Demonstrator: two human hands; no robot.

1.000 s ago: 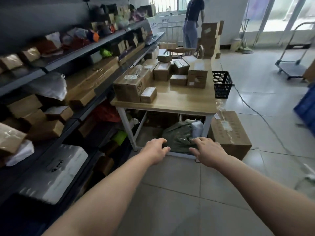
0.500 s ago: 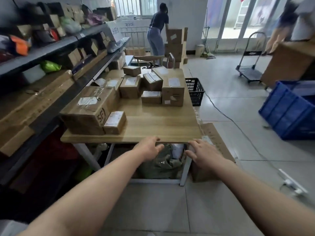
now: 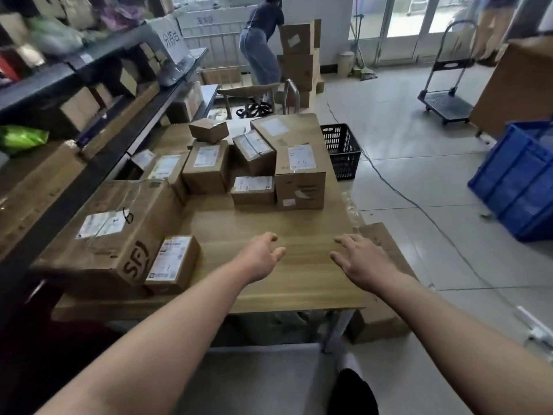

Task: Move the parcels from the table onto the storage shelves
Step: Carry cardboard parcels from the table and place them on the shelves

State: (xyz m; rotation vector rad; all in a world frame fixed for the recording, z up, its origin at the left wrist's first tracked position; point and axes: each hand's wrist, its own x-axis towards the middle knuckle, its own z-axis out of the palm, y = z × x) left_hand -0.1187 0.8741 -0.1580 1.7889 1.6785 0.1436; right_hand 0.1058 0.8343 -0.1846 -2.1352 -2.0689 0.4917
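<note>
A wooden table (image 3: 269, 223) carries several brown cardboard parcels. A big box marked SF (image 3: 110, 232) lies at the near left, with a small labelled parcel (image 3: 172, 263) against its right side. Farther back stand a tall box (image 3: 299, 175), a flat parcel (image 3: 253, 190) and a medium box (image 3: 206, 167). My left hand (image 3: 261, 256) and my right hand (image 3: 363, 259) hover over the bare near part of the table, fingers spread, holding nothing. The storage shelves (image 3: 89, 163) run along the left, stocked with parcels.
A cardboard box (image 3: 378, 322) sits on the floor by the table's right leg, a black basket (image 3: 342, 151) behind the table. A blue crate (image 3: 520, 178) and a hand trolley (image 3: 447, 103) stand to the right. A person (image 3: 263, 46) bends over stacked boxes at the back.
I have come closer to the table. Both hands have moved from in front of its near edge to above the tabletop, still holding nothing.
</note>
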